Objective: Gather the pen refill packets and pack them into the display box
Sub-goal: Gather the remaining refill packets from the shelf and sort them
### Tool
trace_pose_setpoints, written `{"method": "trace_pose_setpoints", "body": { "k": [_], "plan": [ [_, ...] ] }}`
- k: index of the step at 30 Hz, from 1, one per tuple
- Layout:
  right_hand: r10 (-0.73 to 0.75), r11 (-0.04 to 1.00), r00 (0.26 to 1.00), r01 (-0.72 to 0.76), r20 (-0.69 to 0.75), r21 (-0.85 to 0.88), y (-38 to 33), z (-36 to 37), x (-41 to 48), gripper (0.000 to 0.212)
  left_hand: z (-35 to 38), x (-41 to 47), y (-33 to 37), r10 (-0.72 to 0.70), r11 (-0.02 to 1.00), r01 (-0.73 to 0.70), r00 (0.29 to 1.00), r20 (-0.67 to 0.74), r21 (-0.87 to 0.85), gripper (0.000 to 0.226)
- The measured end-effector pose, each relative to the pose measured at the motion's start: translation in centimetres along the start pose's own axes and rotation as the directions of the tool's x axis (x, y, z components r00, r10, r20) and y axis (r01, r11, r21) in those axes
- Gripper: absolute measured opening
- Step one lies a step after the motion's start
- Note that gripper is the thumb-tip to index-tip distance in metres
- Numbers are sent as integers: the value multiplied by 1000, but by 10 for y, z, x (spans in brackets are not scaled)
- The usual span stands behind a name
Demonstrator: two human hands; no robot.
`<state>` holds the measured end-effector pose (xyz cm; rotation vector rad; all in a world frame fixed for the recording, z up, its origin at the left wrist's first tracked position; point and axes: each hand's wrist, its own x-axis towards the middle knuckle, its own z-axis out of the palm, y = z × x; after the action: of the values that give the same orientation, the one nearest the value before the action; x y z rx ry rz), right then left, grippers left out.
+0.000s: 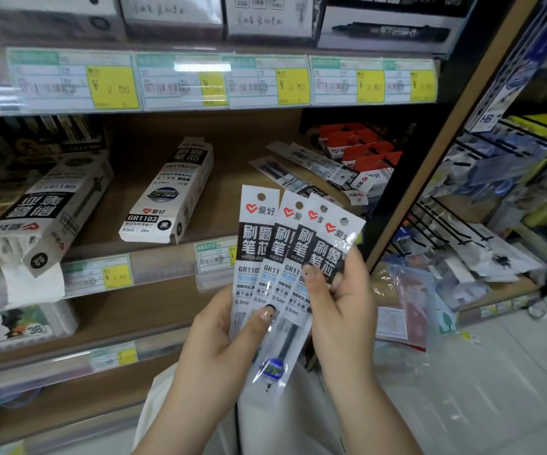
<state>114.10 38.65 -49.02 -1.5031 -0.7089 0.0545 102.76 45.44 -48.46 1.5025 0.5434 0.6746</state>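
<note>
A wooden shelf unit (226, 172) is being shown with brown boards and a light timber post at its right side. Along its upper edge, price labels (111, 83) are being held behind clear plastic, where a bright glare is being reflected. Right of the shelf unit, a black wire rack (456, 221) is being seen; below it, a pale floor (512, 372) is being lit evenly.

Ahead of you: a marker box (390, 24) stands on the top shelf (200, 44), with price labels (75, 81) bearing yellow tags along its edge. To your right, red-topped packets (361, 142) lie near a black wire rack (436, 215). Lower left, a rabbit-printed box (9, 326); lower right, clear bags (407, 300).
</note>
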Motion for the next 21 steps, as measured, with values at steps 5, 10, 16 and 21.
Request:
{"method": "trace_pose_setpoints", "body": {
  "k": [5,10,16,21],
  "plan": [
    [-11,999,1000,10,-8,-38,6,10,7,47,-4,3,-3,-9,1000,9,1000,11,13,34],
    [11,999,991,-4,132,-47,-10,20,21,43,-13,9,-4,-23,995,38,986,-165,89,36],
    [-70,711,994,111,87,-694,14,24,116,42,-30,20,-3,-3,986,53,951,-309,156,29],
    [436,303,884,33,170,-952,25,39,166,43,-30,34,-8,-40,974,107,949,-312,201,25]
  ]
}}
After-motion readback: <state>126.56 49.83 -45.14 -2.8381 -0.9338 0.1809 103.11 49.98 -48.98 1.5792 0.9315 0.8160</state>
